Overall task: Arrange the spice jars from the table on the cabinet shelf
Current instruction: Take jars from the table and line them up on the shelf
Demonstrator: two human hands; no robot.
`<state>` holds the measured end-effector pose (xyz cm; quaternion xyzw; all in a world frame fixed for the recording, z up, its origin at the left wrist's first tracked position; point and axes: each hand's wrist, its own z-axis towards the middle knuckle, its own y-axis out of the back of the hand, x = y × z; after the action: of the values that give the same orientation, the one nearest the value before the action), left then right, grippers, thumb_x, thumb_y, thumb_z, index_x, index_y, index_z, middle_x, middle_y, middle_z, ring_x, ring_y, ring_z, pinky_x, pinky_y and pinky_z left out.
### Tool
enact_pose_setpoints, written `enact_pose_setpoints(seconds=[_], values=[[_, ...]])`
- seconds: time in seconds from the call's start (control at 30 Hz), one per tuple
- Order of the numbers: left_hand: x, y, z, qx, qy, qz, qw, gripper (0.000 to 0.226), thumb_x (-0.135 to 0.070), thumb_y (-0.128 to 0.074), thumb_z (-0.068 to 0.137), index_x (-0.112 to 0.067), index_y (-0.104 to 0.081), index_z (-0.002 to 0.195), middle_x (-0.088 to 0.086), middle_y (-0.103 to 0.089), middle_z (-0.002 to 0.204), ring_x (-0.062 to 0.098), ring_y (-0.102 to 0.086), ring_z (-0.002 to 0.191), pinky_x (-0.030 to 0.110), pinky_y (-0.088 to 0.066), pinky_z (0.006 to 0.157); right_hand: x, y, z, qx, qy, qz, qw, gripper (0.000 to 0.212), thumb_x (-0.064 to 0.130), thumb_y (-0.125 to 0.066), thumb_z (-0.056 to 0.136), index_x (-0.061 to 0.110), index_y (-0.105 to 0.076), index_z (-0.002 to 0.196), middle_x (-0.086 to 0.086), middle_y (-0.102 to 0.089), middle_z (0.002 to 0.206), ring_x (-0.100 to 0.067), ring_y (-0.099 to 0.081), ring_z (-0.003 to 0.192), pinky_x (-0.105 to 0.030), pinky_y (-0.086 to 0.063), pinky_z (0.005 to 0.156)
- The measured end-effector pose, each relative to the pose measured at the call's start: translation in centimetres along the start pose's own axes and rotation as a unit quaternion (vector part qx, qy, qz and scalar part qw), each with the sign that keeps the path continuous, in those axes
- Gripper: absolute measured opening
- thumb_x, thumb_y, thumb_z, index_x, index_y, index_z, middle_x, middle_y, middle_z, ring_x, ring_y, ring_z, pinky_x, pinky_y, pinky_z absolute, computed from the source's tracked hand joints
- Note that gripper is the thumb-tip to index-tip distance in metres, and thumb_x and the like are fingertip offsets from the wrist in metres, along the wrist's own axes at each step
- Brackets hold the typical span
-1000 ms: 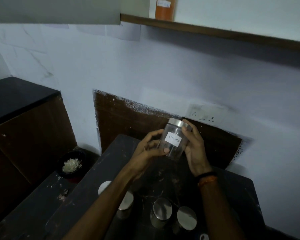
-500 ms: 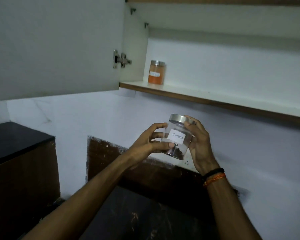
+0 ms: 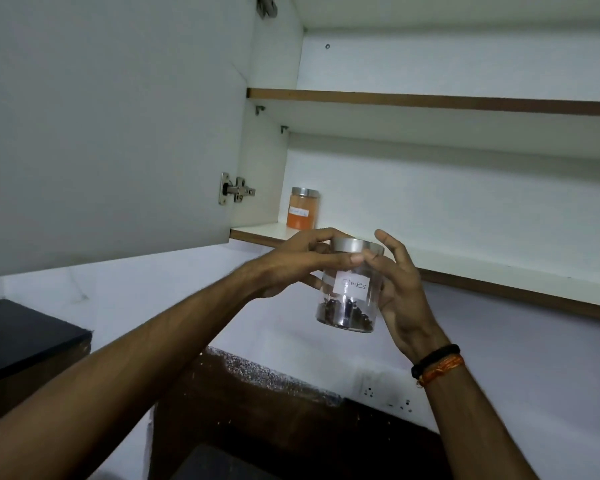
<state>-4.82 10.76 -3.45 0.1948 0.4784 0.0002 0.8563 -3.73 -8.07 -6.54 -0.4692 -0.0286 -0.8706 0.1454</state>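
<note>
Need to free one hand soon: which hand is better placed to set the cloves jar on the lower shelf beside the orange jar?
Probably the left. The left hand wraps the lid of the cloves jar on the side nearer the orange jar on the lower shelf. The right hand only steadies the far side.

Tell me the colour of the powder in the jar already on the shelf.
Orange, under a silver lid, in the jar on the lower shelf; head view shows it.

Clear glossy glass jar (image 3: 347, 292) with brushed metal lid (image 3: 357, 244), paper label (image 3: 352, 285); matt white laminate shelf (image 3: 465, 268).
</note>
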Motion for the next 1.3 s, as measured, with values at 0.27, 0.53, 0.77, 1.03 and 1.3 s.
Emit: enact_pose_setpoints(seconds=[0.27,0.53,0.77,1.03,1.3], values=[[-0.8,0.9,2.2,0.000,-0.016,-0.003,1.000,0.042,-0.027,-0.081,0.080,-0.017,-0.067,0.119,0.009,-0.073,0.113,0.027,-0.070,0.106,0.039,-0.060,0.082,0.5,-0.1,1.6,-0.008,0.004,0.013,1.000,0.067,0.039,-0.071,0.078,0.028,-0.050,0.140,0.000,-0.072,0.118,-0.024,-0.067,0.113,-0.047,-0.054,0.098],[-1.9,2.9,6.0,-0.026,-0.048,0.011,0.998,0.041,-0.030,-0.083,0.076,-0.020,-0.069,0.112,0.008,-0.072,0.109,0.026,-0.070,0.103,0.037,-0.061,0.078,0.7,1.1,5.9,-0.036,0.037,-0.022,0.998,0.037,0.048,-0.049,0.100,0.022,-0.067,0.120,-0.001,-0.072,0.117,-0.020,-0.071,0.103,-0.032,-0.059,0.079],[-2.6,6.5,11.8,-0.051,-0.065,0.025,0.996,0.042,-0.035,-0.082,0.068,-0.024,-0.069,0.106,0.003,-0.071,0.106,0.026,-0.069,0.102,0.037,-0.063,0.077,-1.7,4.3,10.1,-0.190,0.152,-0.473,0.847,0.025,0.035,-0.056,0.099,0.016,-0.072,0.094,0.000,-0.073,0.088,-0.022,-0.068,0.085,-0.030,-0.051,0.074],[0.1,10.5,19.7,-0.086,-0.050,0.050,0.994,0.035,-0.027,-0.080,0.079,-0.021,-0.066,0.110,0.009,-0.068,0.111,0.031,-0.066,0.104,0.034,-0.057,0.075,-4.9,4.4,11.5,-0.262,0.213,-0.689,0.641,0.029,0.028,-0.053,0.088,0.019,-0.061,0.062,0.002,-0.058,0.052,-0.020,-0.049,0.043,-0.021,-0.036,0.045],[4.1,12.3,24.9,-0.104,-0.039,0.063,0.992,0.037,-0.016,-0.078,0.082,-0.015,-0.063,0.116,0.007,-0.068,0.108,0.024,-0.068,0.097,0.028,-0.056,0.067,-6.0,4.7,12.1,-0.288,0.289,-0.668,0.622,0.031,0.025,-0.054,0.088,0.017,-0.057,0.058,0.001,-0.050,0.047,-0.018,-0.043,0.041,-0.024,-0.040,0.045]])
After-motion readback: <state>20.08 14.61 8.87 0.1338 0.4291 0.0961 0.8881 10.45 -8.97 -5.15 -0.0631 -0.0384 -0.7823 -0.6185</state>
